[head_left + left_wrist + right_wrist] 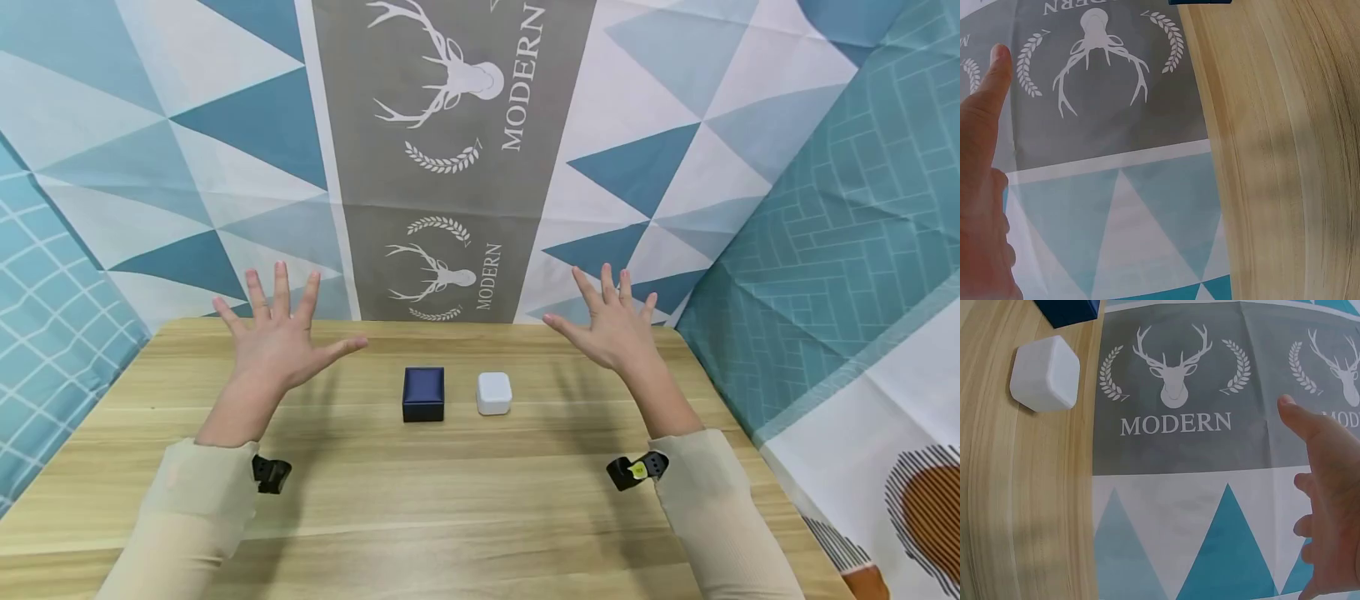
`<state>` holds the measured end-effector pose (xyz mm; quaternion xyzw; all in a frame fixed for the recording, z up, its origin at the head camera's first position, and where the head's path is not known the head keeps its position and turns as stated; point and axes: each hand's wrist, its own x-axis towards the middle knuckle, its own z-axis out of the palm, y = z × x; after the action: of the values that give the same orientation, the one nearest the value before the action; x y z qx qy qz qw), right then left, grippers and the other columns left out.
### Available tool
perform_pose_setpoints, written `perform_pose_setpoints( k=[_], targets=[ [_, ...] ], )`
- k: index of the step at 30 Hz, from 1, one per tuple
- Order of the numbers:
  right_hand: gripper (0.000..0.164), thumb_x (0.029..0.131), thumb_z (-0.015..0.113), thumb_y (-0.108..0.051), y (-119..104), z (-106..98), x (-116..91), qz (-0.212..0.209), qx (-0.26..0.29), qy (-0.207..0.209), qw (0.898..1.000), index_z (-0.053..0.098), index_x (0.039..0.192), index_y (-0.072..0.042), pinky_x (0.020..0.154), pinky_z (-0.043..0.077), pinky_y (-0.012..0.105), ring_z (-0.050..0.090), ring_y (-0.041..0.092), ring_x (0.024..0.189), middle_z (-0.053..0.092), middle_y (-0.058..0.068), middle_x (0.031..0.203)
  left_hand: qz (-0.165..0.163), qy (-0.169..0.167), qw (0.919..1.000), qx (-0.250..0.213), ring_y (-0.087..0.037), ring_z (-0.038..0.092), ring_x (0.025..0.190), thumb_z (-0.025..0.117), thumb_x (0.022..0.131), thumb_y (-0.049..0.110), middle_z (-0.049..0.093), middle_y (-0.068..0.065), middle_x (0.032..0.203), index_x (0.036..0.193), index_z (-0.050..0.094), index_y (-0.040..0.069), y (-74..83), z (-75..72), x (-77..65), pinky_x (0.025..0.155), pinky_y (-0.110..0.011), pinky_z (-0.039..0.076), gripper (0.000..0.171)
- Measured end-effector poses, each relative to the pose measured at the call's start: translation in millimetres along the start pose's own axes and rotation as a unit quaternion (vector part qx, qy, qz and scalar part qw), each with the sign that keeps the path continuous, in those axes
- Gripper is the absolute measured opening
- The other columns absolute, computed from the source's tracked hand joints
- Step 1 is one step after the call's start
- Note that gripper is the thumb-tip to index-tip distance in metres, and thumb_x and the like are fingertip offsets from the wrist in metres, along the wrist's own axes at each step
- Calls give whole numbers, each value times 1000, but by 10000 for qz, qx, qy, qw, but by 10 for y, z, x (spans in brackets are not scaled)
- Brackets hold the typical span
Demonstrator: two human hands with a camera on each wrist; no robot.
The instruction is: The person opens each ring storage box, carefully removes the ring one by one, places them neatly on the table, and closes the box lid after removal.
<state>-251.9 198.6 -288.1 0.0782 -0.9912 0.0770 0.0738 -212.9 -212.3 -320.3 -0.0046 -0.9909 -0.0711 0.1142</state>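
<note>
A dark blue square box [423, 393], lid down, sits on the table near the middle. Just right of it stands a small white rounded cube [494, 393], also large in the right wrist view as a white block [1045, 374]. My left hand [277, 346] is held up left of the blue box, fingers spread, touching nothing. On the other side my right hand [611, 325] is raised with spread fingers, apart from the white cube. Only a dark corner of the blue box [1069, 309] shows at the top of the right wrist view.
The wooden table [450, 517] ends at a patterned cloth backdrop [442, 183] with deer heads and triangles. Teal cloth [817, 225] hangs along the right side and blue checked cloth [60, 308] along the left. Black wrist straps [272, 473] sit at both cuffs.
</note>
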Motion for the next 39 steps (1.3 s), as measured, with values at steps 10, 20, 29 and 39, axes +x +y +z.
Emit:
perform_pose_setpoints(
  k=[10,20,29,39],
  targets=[
    [89,80,37,-78,-1,-4,-13,-164,42,232,9996,9,151,-31,106,4,73,-4,39,144,5,19,157,105,88,9995,-281,-44,-21,138,44,69,85,-8,-21,156,151,-4,26,-11,-6,-4,99,-76,-11,113],
    [85,83,46,-70,-41,45,-12,-483,313,642,9963,23,150,-23,108,20,66,12,37,144,19,18,155,140,474,9981,-374,-45,25,133,47,70,82,29,-22,147,150,18,17,1,12,-27,97,-68,24,107],
    [78,84,51,-63,-58,107,-23,-627,586,795,9931,35,145,-16,108,26,63,26,39,139,30,18,151,82,586,9954,-755,-45,33,126,52,73,77,36,-22,142,147,28,14,2,24,-57,87,-62,31,101],
    [73,86,51,-60,-76,205,-43,-677,795,736,9918,41,141,-13,105,32,60,38,40,131,39,20,145,211,668,9939,-853,-46,43,117,52,76,74,47,-25,132,142,38,6,-36,120,-83,89,-67,35,95]
  ],
)
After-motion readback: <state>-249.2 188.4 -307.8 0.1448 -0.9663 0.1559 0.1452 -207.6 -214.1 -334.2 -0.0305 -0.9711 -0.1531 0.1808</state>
